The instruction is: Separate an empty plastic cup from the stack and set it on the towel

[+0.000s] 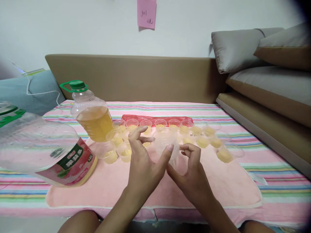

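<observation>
Both of my hands hold a stack of clear plastic cups (165, 142) above the pink towel (233, 184). My left hand (143, 161) grips it from the left with thumb and fingers spread. My right hand (190, 171) pinches its lower right edge. Behind the cups, several small clear cups with yellow liquid (202, 141) stand in rows on the towel. A bottle of yellow oil with a green cap (91, 113) stands at the back left.
A large, nearly empty clear bottle with a red label (43, 149) lies on its side at the left. A red packet (155, 118) lies behind the cups. Grey and tan cushions (262, 74) are stacked at right on the striped bed sheet (279, 191).
</observation>
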{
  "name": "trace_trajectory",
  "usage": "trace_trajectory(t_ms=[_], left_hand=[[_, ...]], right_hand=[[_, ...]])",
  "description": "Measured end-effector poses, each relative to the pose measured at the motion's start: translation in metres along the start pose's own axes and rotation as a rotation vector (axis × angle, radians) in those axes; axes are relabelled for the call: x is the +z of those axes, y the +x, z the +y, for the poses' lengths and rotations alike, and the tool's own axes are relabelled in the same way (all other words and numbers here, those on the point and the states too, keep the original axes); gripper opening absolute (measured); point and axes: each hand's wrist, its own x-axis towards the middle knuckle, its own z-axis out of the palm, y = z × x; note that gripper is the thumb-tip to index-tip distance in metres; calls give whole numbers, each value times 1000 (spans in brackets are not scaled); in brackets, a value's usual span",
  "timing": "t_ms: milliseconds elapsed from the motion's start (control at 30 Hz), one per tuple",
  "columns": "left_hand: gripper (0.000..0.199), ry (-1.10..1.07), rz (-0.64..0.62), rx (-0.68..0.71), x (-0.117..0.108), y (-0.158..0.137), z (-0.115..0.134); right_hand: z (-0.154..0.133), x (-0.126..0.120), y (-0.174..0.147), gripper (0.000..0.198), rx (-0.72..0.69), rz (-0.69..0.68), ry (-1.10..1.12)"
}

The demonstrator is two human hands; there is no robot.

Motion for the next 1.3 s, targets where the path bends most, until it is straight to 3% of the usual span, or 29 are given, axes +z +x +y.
trace_trajectory(t_ms=[333, 833, 900, 1067, 1167, 1300], left_hand=[[64, 8, 9, 7, -1, -1, -1], [60, 36, 49, 228, 2, -1, -9], [59, 23, 34, 164, 2, -1, -8], [59, -274, -68, -216, 1, 2, -7], [65, -428, -86, -297, 1, 5, -8], [67, -441, -105, -352, -1, 7, -4]], right_hand=[[-2, 1, 0, 52, -23, 16, -2], [-4, 0, 0, 50, -29, 27, -11], [-4, 1, 0, 50, -33, 36, -21], [-3, 3, 1, 49, -31, 77, -42], [-2, 4, 1, 48, -24, 86, -41], [-2, 5, 0, 48, -22, 88, -43]])
